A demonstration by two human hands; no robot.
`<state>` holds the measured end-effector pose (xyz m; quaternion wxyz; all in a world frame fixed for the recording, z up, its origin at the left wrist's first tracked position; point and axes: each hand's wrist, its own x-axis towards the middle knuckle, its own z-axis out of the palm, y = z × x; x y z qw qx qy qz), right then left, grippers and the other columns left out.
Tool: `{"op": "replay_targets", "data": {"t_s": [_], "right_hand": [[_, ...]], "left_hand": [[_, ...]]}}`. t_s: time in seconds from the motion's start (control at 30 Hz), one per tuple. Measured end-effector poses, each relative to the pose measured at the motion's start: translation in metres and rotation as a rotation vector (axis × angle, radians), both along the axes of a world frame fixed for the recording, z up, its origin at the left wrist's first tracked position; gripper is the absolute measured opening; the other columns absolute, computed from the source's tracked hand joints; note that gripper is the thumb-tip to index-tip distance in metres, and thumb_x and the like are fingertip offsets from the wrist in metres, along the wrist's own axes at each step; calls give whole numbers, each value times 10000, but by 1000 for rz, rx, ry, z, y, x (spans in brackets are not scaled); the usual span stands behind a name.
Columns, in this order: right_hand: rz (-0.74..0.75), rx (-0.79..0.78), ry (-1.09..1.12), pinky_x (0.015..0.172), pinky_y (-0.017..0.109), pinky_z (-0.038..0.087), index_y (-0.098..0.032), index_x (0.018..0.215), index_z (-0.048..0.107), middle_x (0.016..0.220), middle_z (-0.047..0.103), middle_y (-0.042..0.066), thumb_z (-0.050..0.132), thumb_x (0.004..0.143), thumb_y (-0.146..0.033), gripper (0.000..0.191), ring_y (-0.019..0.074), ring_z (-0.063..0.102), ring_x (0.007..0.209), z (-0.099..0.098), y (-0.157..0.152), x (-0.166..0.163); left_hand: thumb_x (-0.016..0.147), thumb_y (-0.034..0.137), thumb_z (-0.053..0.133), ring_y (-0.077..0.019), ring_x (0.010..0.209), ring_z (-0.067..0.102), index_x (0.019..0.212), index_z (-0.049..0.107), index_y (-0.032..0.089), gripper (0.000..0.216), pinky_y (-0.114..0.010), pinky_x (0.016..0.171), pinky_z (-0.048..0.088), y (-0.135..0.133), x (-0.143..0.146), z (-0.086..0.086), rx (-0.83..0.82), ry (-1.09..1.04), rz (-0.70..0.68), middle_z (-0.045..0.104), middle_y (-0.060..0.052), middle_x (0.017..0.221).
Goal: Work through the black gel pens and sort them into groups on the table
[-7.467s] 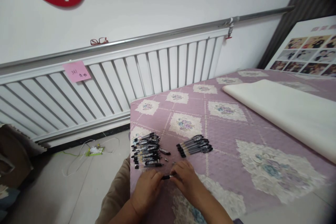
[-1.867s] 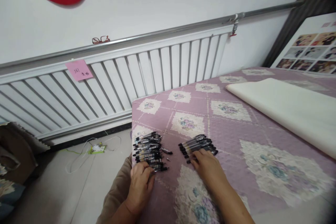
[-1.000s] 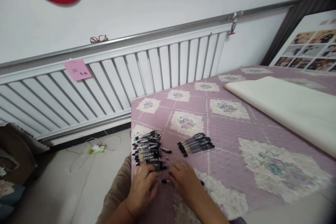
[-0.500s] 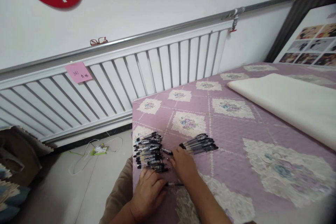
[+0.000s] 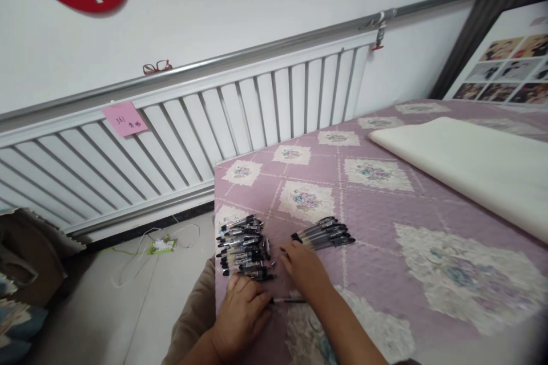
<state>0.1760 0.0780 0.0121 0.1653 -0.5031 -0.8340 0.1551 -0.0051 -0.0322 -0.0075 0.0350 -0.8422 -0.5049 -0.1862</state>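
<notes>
Although the pens are already parted into two groups, the handling of them looks only partly through, to judge by how they lie. On the person's left, near the edge of the cloth-covered desk (image 5: pixel 368 262), a crowded pile of dark pens or pen parts (image 5: pixel 240 251) lies in a rough stack; I cannot tell whether every piece in it is complete. Further to the right, a smaller row of pens (image 5: pixel 325 232) lies side by side, slanting the same way. I would take the tidy row as the share that is done and the fuller pile as the share left (a guess from the layout alone, and it could run the other way).

One slender pen piece (image 5: pixel 289 300) lies apart from both groups, between the hands, its dark end at the fingertips of the left hand (image 5: pixel 245 308) and its other end running out of sight by the right forearm. That piece seems unfinished business, as does a small tip (image 5: pixel 273 264) loose beside the pile. The left fingers are bent downward; whether they pinch the slender piece, I cannot tell. The right hand (image 5: pixel 299 265) reaches toward the gap between the groups, fingers curled near the row's left end; whether anything is pinched there is hidden.
</notes>
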Motion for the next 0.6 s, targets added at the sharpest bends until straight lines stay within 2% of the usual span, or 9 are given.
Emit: {"op": "replay_targets", "data": {"t_s": [0.13,0.27,0.47,0.6], "right_hand": [[-72,7,76,860,319,440,-180,1062,658,1049,665,108,495,873,-212,251,234,613,980,-1,2,27],[-83,-5,139,809,337,457,-186,999,661,949,673,92,457,888,-269,247,241,626,915,-7,-4,47],[5,-38,271,765,314,458,-231,907,654,908,666,55,482,862,-293,187,217,615,864,-10,-19,67],[69,-97,265,740,304,456,-236,895,660,877,653,44,559,817,-289,138,208,604,835,-6,-28,78]], "left_hand": [[848,208,594,-212,843,527,1016,615,258,176,-395,805,376,1,1,0,-31,-12,22,620,-21,889],[846,186,582,-205,843,521,904,624,243,91,-397,832,367,0,2,1,-62,-56,54,608,-9,848],[839,174,557,-208,860,510,845,612,227,76,-401,840,351,-2,3,3,-90,-75,150,590,-14,853],[825,172,558,-210,866,501,808,594,222,64,-397,836,345,-2,4,3,-60,-81,193,579,-16,855]]}}
